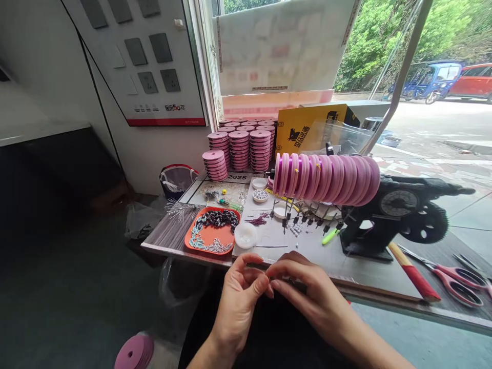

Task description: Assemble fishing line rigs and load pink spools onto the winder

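Observation:
My left hand (240, 294) and my right hand (311, 284) meet just in front of the table edge, thumbs and fingers pinched together. Whatever lies between the fingertips is too small to make out. Close to my left hand stand a round white dish (246, 235) and an orange tray (209, 235) with black, turquoise and silvery beads. A thin metal tool (271, 246) lies just beyond my fingers. Loose pearl-like beads (295, 229) and several short black-handled pins (284, 223) are scattered behind it, beside dark red thread pieces (258, 219).
Pink spools (239, 148) are stacked by the window. A row of pink discs (326, 177) sits on a black hand-cranked machine (400, 205) at right. Scissors (457, 282) and a red-and-wood handle (415, 274) lie near the right edge. A yellow box (303, 130) stands behind.

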{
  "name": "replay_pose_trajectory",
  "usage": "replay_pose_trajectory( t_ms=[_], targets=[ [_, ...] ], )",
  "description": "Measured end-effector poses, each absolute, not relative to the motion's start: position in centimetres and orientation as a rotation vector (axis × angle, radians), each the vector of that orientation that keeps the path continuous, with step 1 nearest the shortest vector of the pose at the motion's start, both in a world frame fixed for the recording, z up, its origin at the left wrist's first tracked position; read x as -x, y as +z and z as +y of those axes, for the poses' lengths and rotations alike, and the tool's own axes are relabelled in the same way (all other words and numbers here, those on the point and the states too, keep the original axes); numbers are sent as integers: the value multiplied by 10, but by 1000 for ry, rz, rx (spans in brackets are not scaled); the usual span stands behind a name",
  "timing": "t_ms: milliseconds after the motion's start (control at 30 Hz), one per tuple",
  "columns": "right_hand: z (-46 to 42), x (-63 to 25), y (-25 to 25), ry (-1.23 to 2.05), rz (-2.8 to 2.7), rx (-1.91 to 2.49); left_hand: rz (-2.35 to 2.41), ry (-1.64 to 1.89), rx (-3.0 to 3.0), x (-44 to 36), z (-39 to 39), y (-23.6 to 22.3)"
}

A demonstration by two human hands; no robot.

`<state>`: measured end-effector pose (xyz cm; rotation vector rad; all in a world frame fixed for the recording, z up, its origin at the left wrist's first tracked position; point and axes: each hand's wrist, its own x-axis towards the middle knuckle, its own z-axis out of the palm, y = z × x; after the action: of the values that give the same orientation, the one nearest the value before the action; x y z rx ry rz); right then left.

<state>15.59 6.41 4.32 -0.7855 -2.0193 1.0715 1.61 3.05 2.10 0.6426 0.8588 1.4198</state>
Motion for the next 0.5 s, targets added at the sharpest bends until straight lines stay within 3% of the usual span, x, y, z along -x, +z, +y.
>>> replay_pose_trajectory(
  t_ms=[500],
  targets=[
    [69,-160,48,929,-2090,755,1016,1090,-1034,0,31,31]
  ],
)
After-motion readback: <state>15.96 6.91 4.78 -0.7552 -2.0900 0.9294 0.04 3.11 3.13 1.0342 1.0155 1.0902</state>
